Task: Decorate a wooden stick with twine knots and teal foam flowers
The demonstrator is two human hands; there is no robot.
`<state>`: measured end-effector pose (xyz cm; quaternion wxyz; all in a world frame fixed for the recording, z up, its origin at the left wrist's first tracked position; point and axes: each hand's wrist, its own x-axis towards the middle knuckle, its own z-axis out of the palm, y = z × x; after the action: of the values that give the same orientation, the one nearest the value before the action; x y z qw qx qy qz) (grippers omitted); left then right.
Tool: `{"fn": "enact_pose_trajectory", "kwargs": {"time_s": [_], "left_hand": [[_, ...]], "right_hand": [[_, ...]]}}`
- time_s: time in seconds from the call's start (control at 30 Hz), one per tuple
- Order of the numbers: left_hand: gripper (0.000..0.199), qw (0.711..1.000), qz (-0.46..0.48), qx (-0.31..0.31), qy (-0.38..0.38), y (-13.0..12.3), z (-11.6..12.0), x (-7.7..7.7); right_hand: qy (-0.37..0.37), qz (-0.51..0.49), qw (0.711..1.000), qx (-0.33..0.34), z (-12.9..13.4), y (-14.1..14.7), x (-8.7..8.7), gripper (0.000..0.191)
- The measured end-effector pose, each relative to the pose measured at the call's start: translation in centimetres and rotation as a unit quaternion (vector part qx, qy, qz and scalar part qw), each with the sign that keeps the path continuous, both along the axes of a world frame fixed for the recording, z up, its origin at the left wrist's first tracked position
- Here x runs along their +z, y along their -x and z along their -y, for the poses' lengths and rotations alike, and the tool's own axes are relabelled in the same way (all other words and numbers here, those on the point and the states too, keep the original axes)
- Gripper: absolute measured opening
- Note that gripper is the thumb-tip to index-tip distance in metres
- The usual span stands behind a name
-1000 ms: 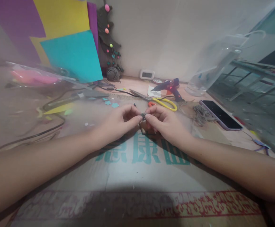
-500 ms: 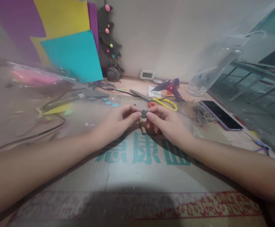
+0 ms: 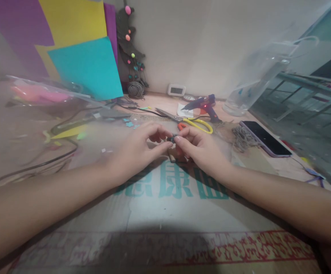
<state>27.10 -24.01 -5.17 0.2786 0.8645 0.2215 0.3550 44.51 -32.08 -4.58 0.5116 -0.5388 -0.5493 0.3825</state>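
Note:
A small dark grey-green piece (image 3: 173, 138) is held up between my two hands at the middle of the board; its exact kind is too small to make out. My right hand (image 3: 203, 150) pinches it between thumb and forefinger. From the other side, the thumb and fingertips of my left hand (image 3: 141, 146) close on its left edge. Just beneath the fingers, a short brown stick-like thing (image 3: 172, 156) shows in part. Behind my right hand lie scissors (image 3: 198, 125) with yellow and orange handles.
A dark glue gun (image 3: 203, 105) with a red light stands behind the scissors. To the right are grey yarn (image 3: 243, 137), a phone (image 3: 265, 139) and a clear plastic container (image 3: 245, 91). Small blue flower cutouts (image 3: 129, 124), a cable (image 3: 40, 166) and coloured sheets (image 3: 87, 70) are at left.
The small dark piece has turned between my fingertips. My left fingers have shifted and spread a little, while my right hand keeps its pinch. The view has moved very slightly.

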Motion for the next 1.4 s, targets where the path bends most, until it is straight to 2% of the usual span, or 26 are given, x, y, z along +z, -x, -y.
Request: {"fn": "enact_pose_trajectory", "kwargs": {"time_s": [0.3,0.53,0.83,1.1,1.4], "left_hand": [[0.014,1.0,-0.008,-0.005,-0.005,0.2,0.14,0.2],[0.015,0.992,0.106,0.029,0.058,0.29,-0.03,-0.56],[0.021,0.999,0.007,0.025,0.039,0.0,-0.02,0.04],[0.008,1.0,0.004,0.011,-0.008,0.05,0.14,-0.05],[0.007,0.999,0.012,-0.001,-0.03,-0.01,0.02,-0.1]], "right_hand": [[0.002,0.011,1.0,0.005,-0.11,0.06,0.02,0.028],[0.016,0.009,1.0,-0.018,-0.09,-0.07,0.03,0.024],[-0.027,0.011,0.999,-0.019,0.08,0.07,0.1,0.02],[-0.049,0.029,0.998,-0.017,0.19,0.02,-0.16,0.022],[-0.053,0.045,0.998,-0.008,0.12,-0.04,-0.51,0.021]]}}
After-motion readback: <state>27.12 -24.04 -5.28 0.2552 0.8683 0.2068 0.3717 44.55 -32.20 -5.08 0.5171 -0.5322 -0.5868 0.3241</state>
